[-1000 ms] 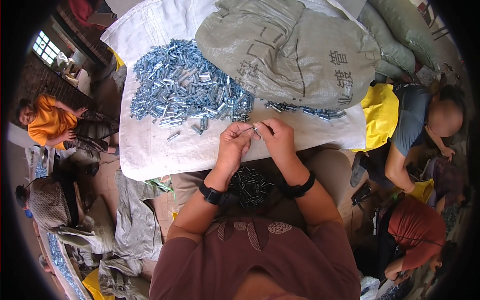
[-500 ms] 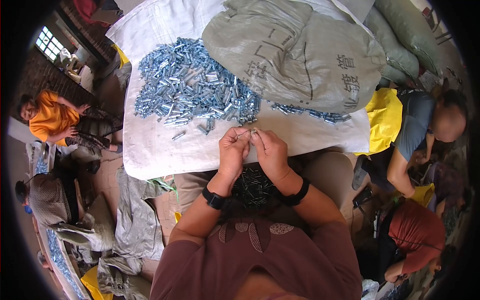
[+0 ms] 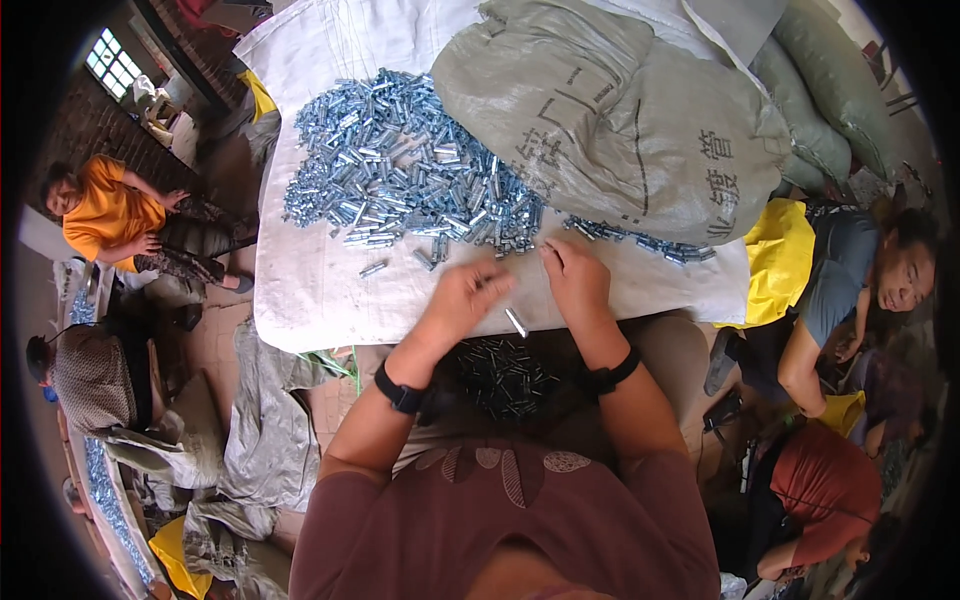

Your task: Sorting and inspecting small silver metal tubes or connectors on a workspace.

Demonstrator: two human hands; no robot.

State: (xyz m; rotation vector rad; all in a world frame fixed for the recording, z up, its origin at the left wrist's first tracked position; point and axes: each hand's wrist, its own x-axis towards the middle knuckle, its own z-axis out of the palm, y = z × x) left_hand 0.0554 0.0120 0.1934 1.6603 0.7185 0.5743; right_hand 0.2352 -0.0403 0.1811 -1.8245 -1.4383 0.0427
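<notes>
A small silvery metal sleeve (image 3: 517,322) hangs in the air below my left hand (image 3: 468,300), just off the table's near edge. My left hand is slightly blurred, its fingers apart and holding nothing. My right hand (image 3: 580,282) rests at the near border of a heap of shiny bluish metal sleeves (image 3: 400,165), thumb and fingertips pressed together. Whatever they pinch is too small or hidden to make out. Below the table edge, between my legs, lies a dark batch of similar pieces (image 3: 505,378).
A white sheet (image 3: 320,290) covers the table. A greyish woven sack (image 3: 620,120) with dark print lies over part of the heap. Full sacks (image 3: 830,90) stand at far right. People sit on both sides, one beside a yellow sack (image 3: 775,260) on the right.
My hands, which were together pinching a small piece, have parted. The left moved left and opened; a sleeve now drops below it. The right moved right to the heap's edge.
</notes>
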